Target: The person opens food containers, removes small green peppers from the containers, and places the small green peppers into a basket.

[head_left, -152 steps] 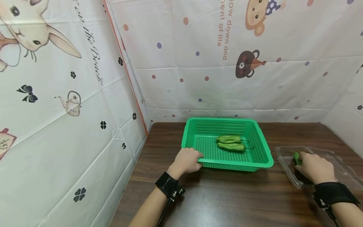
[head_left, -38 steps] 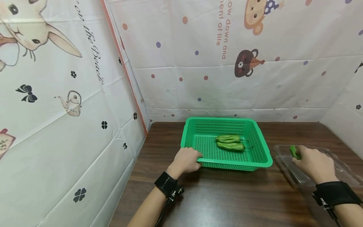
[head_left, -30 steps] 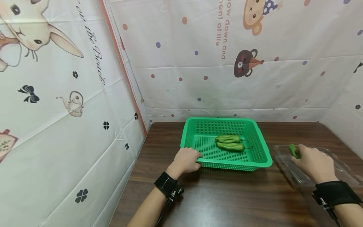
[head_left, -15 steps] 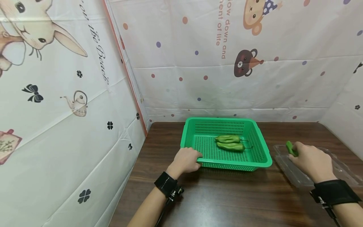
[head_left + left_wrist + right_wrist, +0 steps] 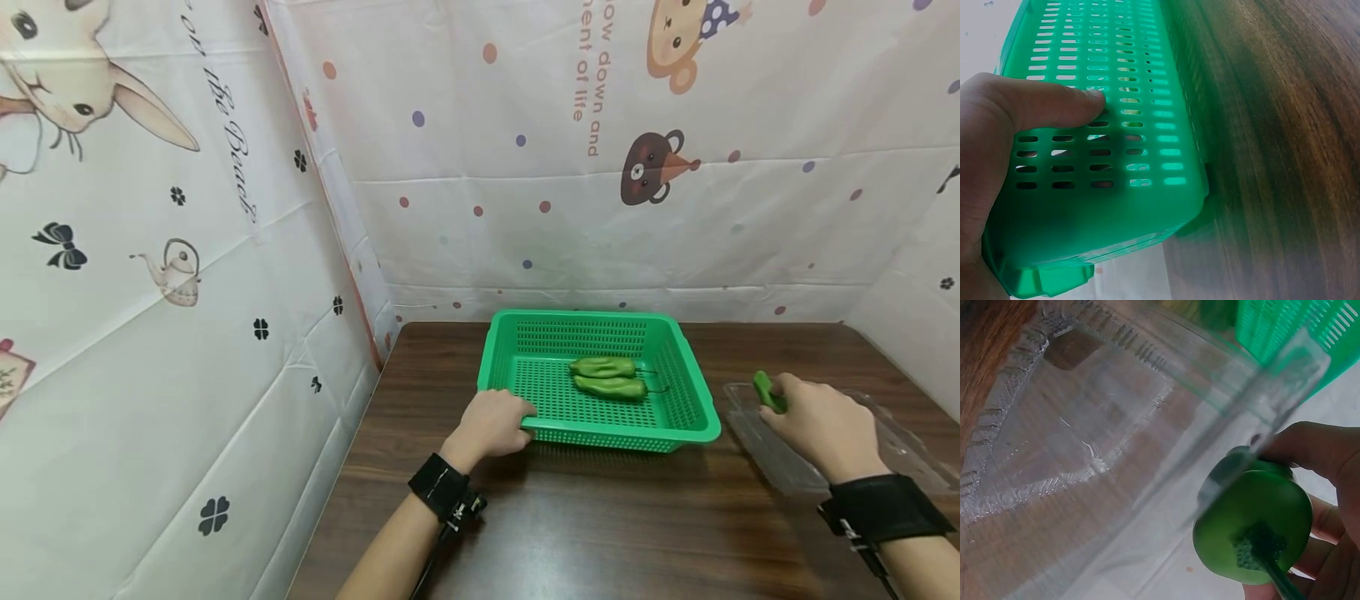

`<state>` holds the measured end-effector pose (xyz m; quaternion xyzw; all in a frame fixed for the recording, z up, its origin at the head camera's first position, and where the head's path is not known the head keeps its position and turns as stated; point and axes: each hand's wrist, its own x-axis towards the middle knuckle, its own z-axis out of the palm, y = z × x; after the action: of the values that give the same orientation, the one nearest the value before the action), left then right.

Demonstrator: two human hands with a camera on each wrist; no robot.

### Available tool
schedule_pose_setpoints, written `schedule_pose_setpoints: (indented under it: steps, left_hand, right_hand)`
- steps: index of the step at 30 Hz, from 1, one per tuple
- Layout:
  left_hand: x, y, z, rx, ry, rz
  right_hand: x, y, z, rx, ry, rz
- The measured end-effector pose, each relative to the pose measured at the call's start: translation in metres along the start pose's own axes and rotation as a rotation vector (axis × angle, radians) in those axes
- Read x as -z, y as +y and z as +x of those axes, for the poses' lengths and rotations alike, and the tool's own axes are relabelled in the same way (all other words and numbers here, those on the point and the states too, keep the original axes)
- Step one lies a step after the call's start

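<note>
A green slotted basket sits in the middle of the dark wooden table, with two green peppers lying side by side inside. My left hand grips the basket's near left corner; in the left wrist view the thumb presses the basket wall. My right hand holds a third green pepper above the clear plastic tray at the right. The right wrist view shows the pepper stem-end on, gripped in my fingers above the tray.
Printed white sheets with cartoon animals wall the table on the left, back and right. The basket lies just left of the clear tray.
My right hand has lifted the pepper out of the clear tray and carried it slightly up and left, toward the basket. The left hand has kept its grip on the basket corner.
</note>
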<state>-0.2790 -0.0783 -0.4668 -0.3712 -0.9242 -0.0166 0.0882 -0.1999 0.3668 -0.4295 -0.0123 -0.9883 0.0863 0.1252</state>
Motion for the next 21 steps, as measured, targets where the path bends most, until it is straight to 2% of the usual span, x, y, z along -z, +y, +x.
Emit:
schedule_pose_setpoints:
  steps: [6,21]
  left_hand:
    - [0.0027,-0.0004,-0.0001,0.006,-0.008,-0.007]
    - [0.0004,0.004,-0.0022,0.015,-0.002,0.008]
  right_hand:
    - [0.0041,-0.0021,0.0001,-0.009,-0.018,0.002]
    - [-0.002,0.0006,-0.0023,-0.006,-0.017,0.002]
